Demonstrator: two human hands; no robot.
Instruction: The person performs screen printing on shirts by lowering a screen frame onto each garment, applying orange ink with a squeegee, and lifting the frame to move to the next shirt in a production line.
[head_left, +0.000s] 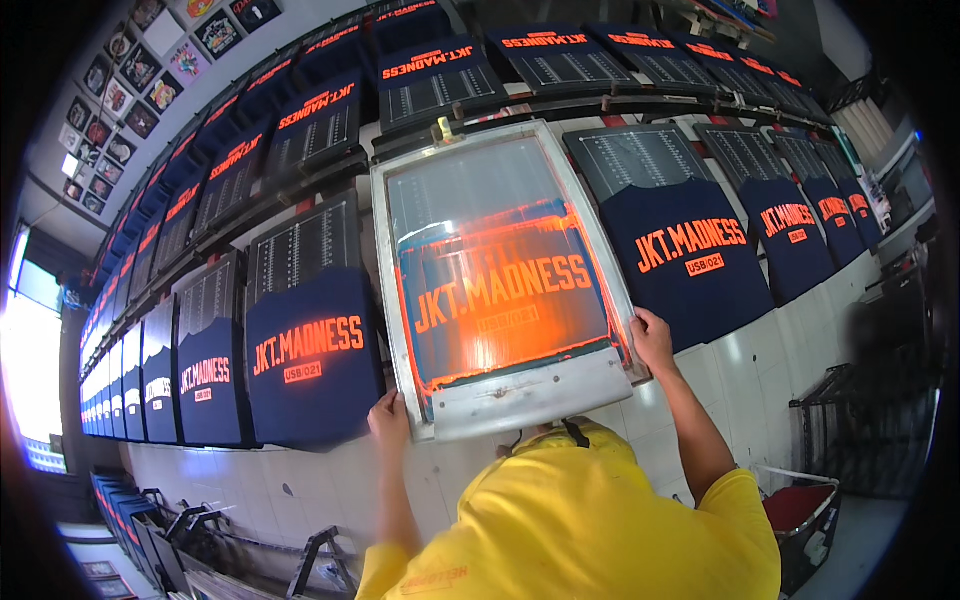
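Before me lies a screen printing frame [386,250] with a metal rim and a mesh smeared with orange ink. My left hand [390,420] is closed on its lower left corner, and my right hand [652,342] grips its right side near the lower corner. A wide metal squeegee [535,396] rests across the near end of the mesh. Orange lettering shows through the mesh. Whatever lies beneath the frame is mostly hidden. A navy shirt [690,285] with orange print is to the right of the frame, and another navy shirt [310,395] to the left.
Long rows of black printing boards [640,160] carry more navy shirts, some printed in white at the far left. A dark basket [805,515] with something red inside stands at lower right. Metal stands [325,560] are at lower left. Pictures [140,65] cover the far wall.
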